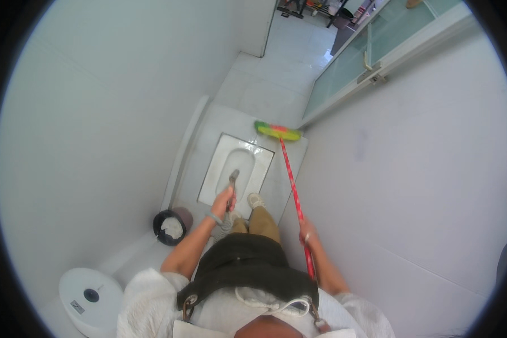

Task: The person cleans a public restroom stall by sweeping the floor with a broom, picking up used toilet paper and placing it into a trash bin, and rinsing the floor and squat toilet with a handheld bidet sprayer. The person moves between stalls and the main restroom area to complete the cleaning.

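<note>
My left hand [224, 202] is closed around the handle of a handheld bidet sprayer [233, 176], whose head points forward above the squat toilet [213, 177]. A coiled grey hose [225, 228] runs down below that hand. On the right, my right hand [307, 233] grips the red patterned handle of a broom [294, 190]. The broom's green, yellow and red head [278, 130] is at the floor just beyond the toilet's far right corner, by the right wall. Its bristles are blurred. Water glistens on the tiles near the toilet's far edge.
A black-lined waste bin [171, 227] with white paper inside stands left, against the wall. A white toilet-roll dispenser [91, 300] is at the lower left. The glass door [346, 67] stands open at upper right. A raised ledge [185, 152] follows the left wall.
</note>
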`<act>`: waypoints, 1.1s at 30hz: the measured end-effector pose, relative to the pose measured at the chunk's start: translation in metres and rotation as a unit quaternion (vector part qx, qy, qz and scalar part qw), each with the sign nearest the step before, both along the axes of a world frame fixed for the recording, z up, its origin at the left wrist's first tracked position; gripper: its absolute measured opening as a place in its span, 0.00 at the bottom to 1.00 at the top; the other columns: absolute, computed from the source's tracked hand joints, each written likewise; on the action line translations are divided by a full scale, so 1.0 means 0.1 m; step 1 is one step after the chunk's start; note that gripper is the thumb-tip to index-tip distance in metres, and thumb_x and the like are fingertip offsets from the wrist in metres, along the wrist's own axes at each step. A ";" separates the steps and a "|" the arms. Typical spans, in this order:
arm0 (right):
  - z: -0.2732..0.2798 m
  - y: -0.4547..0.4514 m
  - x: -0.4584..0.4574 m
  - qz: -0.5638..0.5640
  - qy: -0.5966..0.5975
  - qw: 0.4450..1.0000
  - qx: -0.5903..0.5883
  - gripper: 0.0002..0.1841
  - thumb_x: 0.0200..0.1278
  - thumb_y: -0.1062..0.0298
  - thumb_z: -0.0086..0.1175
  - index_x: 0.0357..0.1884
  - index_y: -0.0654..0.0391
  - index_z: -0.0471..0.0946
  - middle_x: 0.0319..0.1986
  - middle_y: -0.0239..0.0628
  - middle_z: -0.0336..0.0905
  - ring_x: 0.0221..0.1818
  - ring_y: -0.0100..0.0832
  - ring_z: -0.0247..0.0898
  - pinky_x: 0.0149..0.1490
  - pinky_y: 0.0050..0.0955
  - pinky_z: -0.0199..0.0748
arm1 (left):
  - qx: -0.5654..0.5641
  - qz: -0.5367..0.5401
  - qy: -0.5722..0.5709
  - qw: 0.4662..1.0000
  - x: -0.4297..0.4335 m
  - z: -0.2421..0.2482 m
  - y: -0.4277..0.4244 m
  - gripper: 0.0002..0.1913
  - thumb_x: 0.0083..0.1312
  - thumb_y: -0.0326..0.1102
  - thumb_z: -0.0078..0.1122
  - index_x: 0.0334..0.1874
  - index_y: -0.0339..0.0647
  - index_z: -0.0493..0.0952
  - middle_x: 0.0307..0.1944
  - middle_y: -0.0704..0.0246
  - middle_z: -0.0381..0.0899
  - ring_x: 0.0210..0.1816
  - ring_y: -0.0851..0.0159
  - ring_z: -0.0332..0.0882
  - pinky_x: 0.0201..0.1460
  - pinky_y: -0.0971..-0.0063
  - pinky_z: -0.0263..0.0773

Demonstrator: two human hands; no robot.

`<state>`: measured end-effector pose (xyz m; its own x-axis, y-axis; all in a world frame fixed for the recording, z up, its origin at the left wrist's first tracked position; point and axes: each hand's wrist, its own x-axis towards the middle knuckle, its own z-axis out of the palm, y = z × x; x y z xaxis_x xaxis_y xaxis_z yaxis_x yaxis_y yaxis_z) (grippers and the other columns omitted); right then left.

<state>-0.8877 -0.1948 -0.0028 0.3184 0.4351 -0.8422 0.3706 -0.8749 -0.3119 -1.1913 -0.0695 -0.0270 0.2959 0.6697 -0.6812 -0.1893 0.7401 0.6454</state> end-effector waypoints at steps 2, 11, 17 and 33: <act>0.11 0.50 -0.06 0.037 -0.023 0.999 0.021 0.20 0.66 0.55 0.36 0.58 0.48 0.62 0.26 0.48 0.73 0.20 0.43 0.70 0.25 0.39 0.70 | 0.010 0.021 -0.004 1.000 -0.13 -0.06 0.01 0.21 0.67 0.56 0.41 0.31 0.44 0.67 0.17 0.73 0.66 0.16 0.74 0.62 0.20 0.83 0.58; -0.05 0.68 0.27 0.377 -0.146 0.914 -0.037 0.20 0.66 0.53 0.36 0.60 0.40 0.61 0.46 0.52 0.73 0.50 0.53 0.68 0.53 0.48 0.66 | 0.019 0.120 0.052 0.991 -0.82 -0.36 -0.12 0.22 0.64 0.59 0.43 0.30 0.45 0.66 0.15 0.74 0.65 0.14 0.74 0.62 0.17 0.82 0.57; 0.40 -0.09 0.19 0.378 -0.156 0.908 -0.085 0.21 0.66 0.55 0.38 0.59 0.47 0.64 0.49 0.52 0.71 0.52 0.54 0.65 0.56 0.46 0.62 | -0.020 0.127 0.088 0.988 -0.85 -0.38 -0.42 0.22 0.66 0.58 0.41 0.29 0.45 0.66 0.15 0.75 0.64 0.13 0.76 0.60 0.16 0.83 0.54; 1.30 2.28 0.13 0.576 -0.225 0.783 0.069 0.18 0.60 0.54 0.49 0.53 0.40 0.73 0.39 0.45 0.77 0.42 0.48 0.73 0.48 0.41 0.70 | -0.025 0.371 0.000 0.928 -0.92 -0.30 -0.46 0.23 0.65 0.59 0.42 0.29 0.43 0.67 0.14 0.73 0.65 0.11 0.74 0.60 0.14 0.81 0.55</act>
